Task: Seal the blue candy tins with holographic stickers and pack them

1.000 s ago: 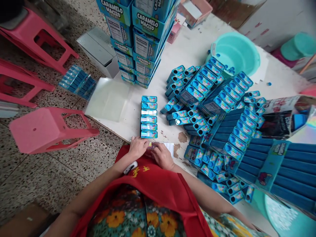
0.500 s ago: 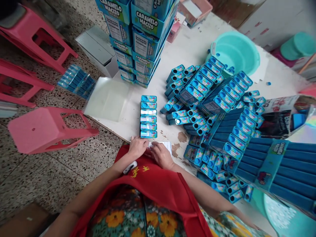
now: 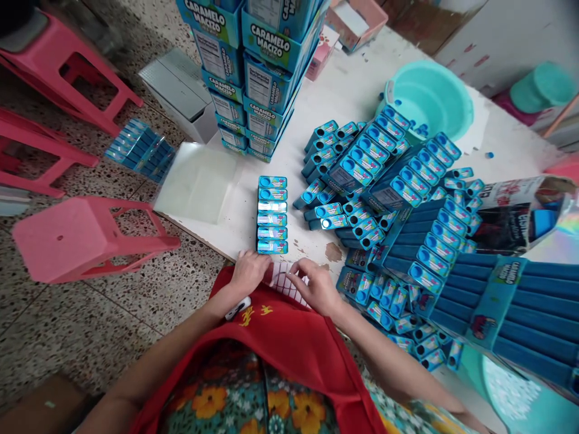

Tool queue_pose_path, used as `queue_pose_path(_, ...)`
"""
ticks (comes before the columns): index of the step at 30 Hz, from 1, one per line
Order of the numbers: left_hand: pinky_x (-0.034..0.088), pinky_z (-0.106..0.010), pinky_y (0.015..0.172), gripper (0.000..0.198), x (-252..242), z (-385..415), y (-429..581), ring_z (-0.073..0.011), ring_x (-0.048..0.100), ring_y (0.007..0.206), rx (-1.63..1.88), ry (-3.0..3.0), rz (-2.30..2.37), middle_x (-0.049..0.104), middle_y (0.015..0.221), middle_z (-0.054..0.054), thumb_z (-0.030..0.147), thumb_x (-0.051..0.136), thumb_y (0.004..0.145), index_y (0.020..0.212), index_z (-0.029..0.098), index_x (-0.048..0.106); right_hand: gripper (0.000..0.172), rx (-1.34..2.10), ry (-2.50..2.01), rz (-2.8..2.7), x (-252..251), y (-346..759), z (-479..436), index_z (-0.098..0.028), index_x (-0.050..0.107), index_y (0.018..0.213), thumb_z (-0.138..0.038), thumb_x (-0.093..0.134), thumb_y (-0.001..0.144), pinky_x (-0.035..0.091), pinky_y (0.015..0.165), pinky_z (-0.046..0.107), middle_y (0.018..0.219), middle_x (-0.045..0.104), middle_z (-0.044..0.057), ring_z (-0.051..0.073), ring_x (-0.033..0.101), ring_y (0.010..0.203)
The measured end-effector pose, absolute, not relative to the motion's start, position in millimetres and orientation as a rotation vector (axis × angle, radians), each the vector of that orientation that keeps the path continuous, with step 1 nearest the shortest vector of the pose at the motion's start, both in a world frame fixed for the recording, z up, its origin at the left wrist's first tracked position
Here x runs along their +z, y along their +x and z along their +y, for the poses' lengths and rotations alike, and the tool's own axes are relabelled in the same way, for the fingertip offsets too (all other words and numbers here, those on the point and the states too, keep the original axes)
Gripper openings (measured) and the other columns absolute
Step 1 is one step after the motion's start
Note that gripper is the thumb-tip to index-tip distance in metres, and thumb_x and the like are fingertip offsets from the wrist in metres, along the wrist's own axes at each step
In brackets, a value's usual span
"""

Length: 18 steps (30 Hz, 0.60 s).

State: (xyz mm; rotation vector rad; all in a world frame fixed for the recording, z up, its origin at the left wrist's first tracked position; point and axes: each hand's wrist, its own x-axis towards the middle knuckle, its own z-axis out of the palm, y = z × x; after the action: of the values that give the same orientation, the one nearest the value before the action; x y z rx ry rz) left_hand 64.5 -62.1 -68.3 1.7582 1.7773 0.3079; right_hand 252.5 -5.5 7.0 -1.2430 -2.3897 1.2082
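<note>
At the near edge of the white table (image 3: pixel 348 84), my left hand (image 3: pixel 249 270) and my right hand (image 3: pixel 316 286) each pinch an end of a white sheet of small stickers (image 3: pixel 284 280) marked with a grid. The sheet is lifted and tilted towards me between the hands. Just beyond my left hand lies a neat row of several small blue candy boxes (image 3: pixel 272 214), side by side. To the right of my right hand spreads a big loose pile of the same blue boxes (image 3: pixel 384 199).
Tall stacks of blue "Caramelo Macizo" cartons (image 3: pixel 253 72) stand at the table's far left. A teal basin (image 3: pixel 427 96) sits beyond the pile, with flat blue carton blanks (image 3: pixel 511 301) on the right. Pink stools (image 3: pixel 85 238) stand on the terrazzo floor at left.
The sticker sheet lay flat under both hands before. Now it is raised off the table, and my right hand has moved right and a little towards me.
</note>
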Motion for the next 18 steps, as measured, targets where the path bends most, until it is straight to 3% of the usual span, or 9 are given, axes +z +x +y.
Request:
queue_pose_path(4, 0.039, -0.035, 0.092, 0.031, -32.8, -68.7, 54.1, -0.0199, 0.056, 0.102, 0.818, 1.482, 1.598, 0.065, 0.108, -0.009, 0.035, 0.039, 0.092, 0.109, 0.019, 0.06, 0.015, 1.43, -1.275, -2.171, 33.7, 245.9, 14.2, -0.018, 0.056, 0.078, -0.03, 0.054, 0.087, 0.04, 0.062, 0.023, 0.072, 0.059, 0.0, 0.012, 0.053, 0.066)
queue_pose_path(7, 0.046, -0.03, 0.085, 0.048, -9.1, -60.0, 52.1, -0.0204, 0.057, 0.105, 0.913, 1.171, 1.396, 0.059, 0.12, -0.009, 0.042, 0.057, 0.081, 0.123, 0.021, 0.049, 0.017, 1.503, -1.288, -2.094, 38.7, 238.0, 25.4, -0.018, 0.055, 0.077, -0.033, 0.056, 0.085, 0.039, 0.06, 0.022, 0.071, 0.058, -0.001, 0.011, 0.052, 0.065)
queue_pose_path(10, 0.047, -0.024, 0.064, 0.032, -3.4, -39.6, 50.7, -0.0146, 0.06, 0.072, 0.816, 0.95, 1.409, 0.065, 0.081, -0.002, 0.045, 0.057, 0.079, 0.096, 0.018, 0.059, 0.019, 1.51, -1.328, -2.048, 29.8, 226.1, 37.0, -0.018, 0.056, 0.075, -0.035, 0.057, 0.083, 0.038, 0.057, 0.022, 0.066, 0.057, -0.002, 0.011, 0.05, 0.06)
queue_pose_path(12, 0.043, -0.021, 0.055, 0.029, -6.8, -22.3, 44.4, -0.0109, 0.053, 0.056, 0.757, 0.917, 1.461, 0.055, 0.059, 0.003, 0.044, 0.049, 0.083, 0.078, 0.017, 0.059, 0.019, 1.427, -1.408, -2.035, 18.8, 214.6, 48.0, -0.018, 0.058, 0.073, -0.035, 0.059, 0.081, 0.036, 0.054, 0.022, 0.063, 0.056, -0.003, 0.01, 0.048, 0.056)
queue_pose_path(18, 0.04, -0.022, 0.055, 0.023, -19.1, 43.4, -1.2, -0.0108, 0.049, 0.053, 0.816, 1.192, 1.591, 0.05, 0.057, 0.007, 0.031, 0.044, 0.084, 0.103, 0.02, 0.05, 0.018, 1.184, -1.542, -2.026, -7.4, 168.2, 104.8, -0.018, 0.061, 0.069, -0.034, 0.06, 0.077, 0.035, 0.055, 0.022, 0.062, 0.06, -0.002, 0.011, 0.051, 0.057)
